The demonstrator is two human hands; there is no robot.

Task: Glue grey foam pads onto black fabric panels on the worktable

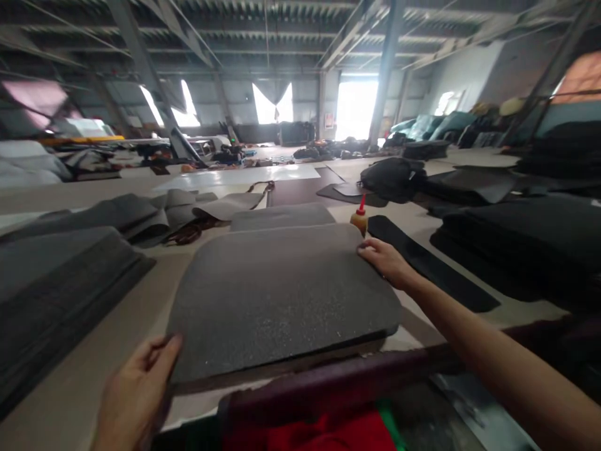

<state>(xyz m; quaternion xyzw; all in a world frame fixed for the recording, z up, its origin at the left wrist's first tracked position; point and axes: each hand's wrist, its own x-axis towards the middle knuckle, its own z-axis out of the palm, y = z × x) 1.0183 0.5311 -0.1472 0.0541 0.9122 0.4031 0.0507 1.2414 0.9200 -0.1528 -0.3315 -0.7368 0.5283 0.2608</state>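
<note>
In the head view, see a grey panel (282, 294) at centre, over the table (136, 332); runs lengthwise from just below nine to just above three, turning rounded far corners towards eleven and one; masks part of a second sheet (282, 217) at twelve; is pinched at two by the right hand (382, 257), with fingertips under the edge hidden; meets the left hand (141, 376) at eight, thumb against the edge; cannot tell whether clamped there; hides the base of a bottle (359, 222) at one; cut off by the frame, find a stack (56, 294) at nine and a dark pile (521, 244) at three, layers hard to make out.
</note>
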